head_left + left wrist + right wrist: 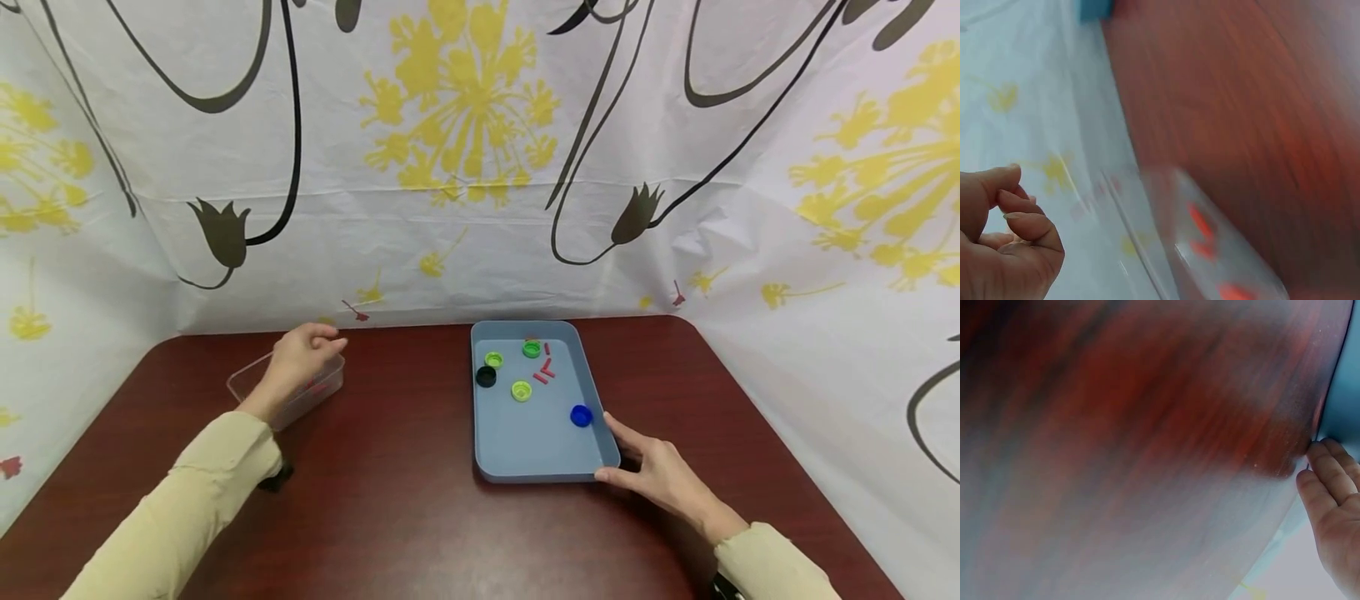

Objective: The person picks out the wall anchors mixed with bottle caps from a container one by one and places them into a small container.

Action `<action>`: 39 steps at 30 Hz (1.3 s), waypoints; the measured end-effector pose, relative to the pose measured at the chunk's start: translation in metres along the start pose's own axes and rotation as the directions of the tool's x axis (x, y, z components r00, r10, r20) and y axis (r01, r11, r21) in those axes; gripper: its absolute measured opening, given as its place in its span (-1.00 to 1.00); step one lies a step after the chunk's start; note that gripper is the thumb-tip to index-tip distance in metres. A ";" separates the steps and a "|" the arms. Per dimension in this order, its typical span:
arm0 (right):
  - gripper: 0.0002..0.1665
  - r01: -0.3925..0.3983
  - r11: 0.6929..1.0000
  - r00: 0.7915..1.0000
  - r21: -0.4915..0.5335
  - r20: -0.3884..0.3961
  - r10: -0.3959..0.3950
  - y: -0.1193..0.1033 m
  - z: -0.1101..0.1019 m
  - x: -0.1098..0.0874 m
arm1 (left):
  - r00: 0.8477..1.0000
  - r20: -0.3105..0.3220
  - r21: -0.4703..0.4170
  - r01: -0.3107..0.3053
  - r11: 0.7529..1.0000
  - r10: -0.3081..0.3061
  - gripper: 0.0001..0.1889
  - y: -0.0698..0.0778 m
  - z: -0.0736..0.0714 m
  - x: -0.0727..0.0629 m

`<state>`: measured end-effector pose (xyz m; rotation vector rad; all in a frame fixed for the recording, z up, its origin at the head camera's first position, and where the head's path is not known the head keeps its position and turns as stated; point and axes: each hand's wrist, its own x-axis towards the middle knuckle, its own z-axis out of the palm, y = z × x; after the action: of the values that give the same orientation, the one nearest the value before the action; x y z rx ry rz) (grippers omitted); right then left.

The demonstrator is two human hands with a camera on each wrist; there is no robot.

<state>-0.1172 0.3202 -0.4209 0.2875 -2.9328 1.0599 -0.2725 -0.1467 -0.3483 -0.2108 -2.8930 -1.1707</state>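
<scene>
My left hand [302,360] is raised over a clear plastic container [306,406] at the left, with reddish pieces [1200,222] seen inside it. Its fingers are curled with the thumb close to them; whether something small sits between them is hidden. At the right, my right hand [663,475] holds the near right corner of a blue-grey tray [525,450], thumb at the front edge and fingers along the side. In the tray lie two yellow-green caps [521,391], a green cap [532,348], a black cap [486,377], a blue cap [581,416] and several red sticks [540,378].
Both containers stand on a dark red-brown wooden table [397,517] with rounded far corners. A white patterned cloth [337,167] hangs behind the table and along both sides.
</scene>
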 end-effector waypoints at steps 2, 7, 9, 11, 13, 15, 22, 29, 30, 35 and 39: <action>0.01 0.000 1.000 1.000 -0.005 -0.001 0.000 0.000 -0.002 0.000 | 1.000 -0.015 -0.066 -0.006 0.998 0.005 -0.56 0.016 0.013 0.004; 0.02 -0.009 1.000 1.000 -0.005 -0.001 0.009 0.002 -0.005 0.000 | 1.000 -0.021 -0.217 -0.012 0.976 0.008 -0.60 0.055 0.061 0.014; 0.02 -0.013 1.000 1.000 0.003 0.000 0.013 0.002 -0.005 0.000 | 1.000 0.009 -0.273 -0.003 0.962 0.006 -0.61 0.071 0.083 0.015; 0.02 -0.008 1.000 1.000 0.002 -0.002 0.008 0.002 -0.005 0.000 | 0.999 0.054 -0.315 0.013 0.949 0.005 -0.62 0.086 0.102 0.014; 0.02 -0.003 1.000 1.000 0.007 -0.002 0.003 0.002 -0.004 0.000 | 0.995 0.098 -0.343 0.029 0.939 0.005 -0.64 0.101 0.117 0.013; 0.02 0.004 1.000 1.000 0.007 -0.001 -0.004 0.002 -0.003 0.000 | 0.991 0.129 -0.359 0.029 0.933 0.019 -0.66 0.114 0.128 0.013; 0.02 0.000 0.999 1.000 0.033 0.021 -0.001 0.003 -0.001 -0.001 | 0.981 0.186 -0.368 0.015 0.930 0.058 -0.71 0.135 0.146 0.020; 0.02 0.003 1.000 1.000 0.025 0.023 -0.003 0.004 -0.002 -0.001 | 0.984 0.172 -0.357 0.029 0.934 0.035 -0.70 0.140 0.156 0.023; 0.03 0.003 1.000 1.000 0.026 0.026 -0.004 0.004 -0.002 -0.001 | 0.986 0.166 -0.359 0.035 0.933 0.027 -0.69 0.141 0.158 0.022; 0.03 0.005 1.000 1.000 0.026 0.022 -0.006 0.003 -0.004 -0.001 | 0.991 0.136 -0.361 0.048 0.931 0.002 -0.62 0.154 0.172 0.022; 0.03 0.009 1.000 1.000 0.010 0.014 -0.009 0.003 -0.002 0.000 | 0.997 0.077 -0.356 0.045 0.933 -0.019 -0.61 0.167 0.182 0.025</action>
<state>-0.1180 0.3235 -0.4215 0.3094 -2.9368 1.0767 -0.2684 0.1011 -0.3627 -0.2137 -2.7240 -1.7265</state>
